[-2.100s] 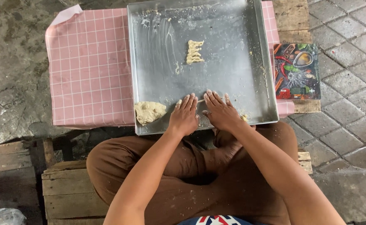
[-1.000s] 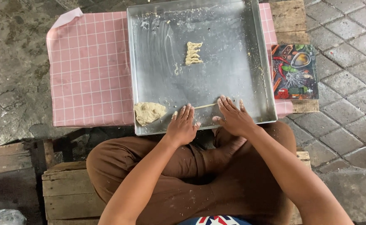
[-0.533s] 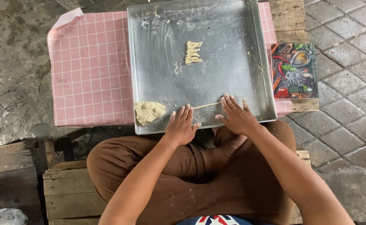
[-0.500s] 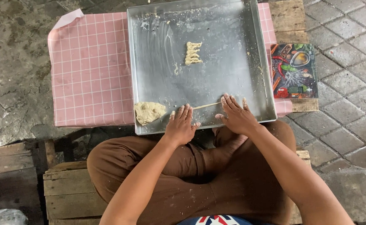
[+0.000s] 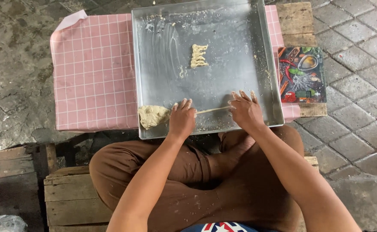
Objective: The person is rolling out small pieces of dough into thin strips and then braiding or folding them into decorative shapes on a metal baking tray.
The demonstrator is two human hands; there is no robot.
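Note:
A large square metal tray (image 5: 162,81) lies on a pink checked cloth (image 5: 94,73). My left hand (image 5: 181,120) and my right hand (image 5: 245,111) press flat on the tray's near edge, fingers spread. Between them stretches a thin rope of pale dough (image 5: 213,110), its ends under my palms. A lump of the same dough (image 5: 152,116) sits at the tray's near left corner, just left of my left hand. A small twisted dough piece (image 5: 198,56) rests near the tray's middle.
A dark printed board with pictures of food (image 5: 302,74) lies right of the tray on a low wooden table (image 5: 298,21). My crossed legs in brown trousers (image 5: 197,180) are below, on a wooden pallet (image 5: 74,202). Paving stones surround the spot.
My hands have moved apart along the near edge, the right one sliding right. The dough rope between them has grown longer and thinner.

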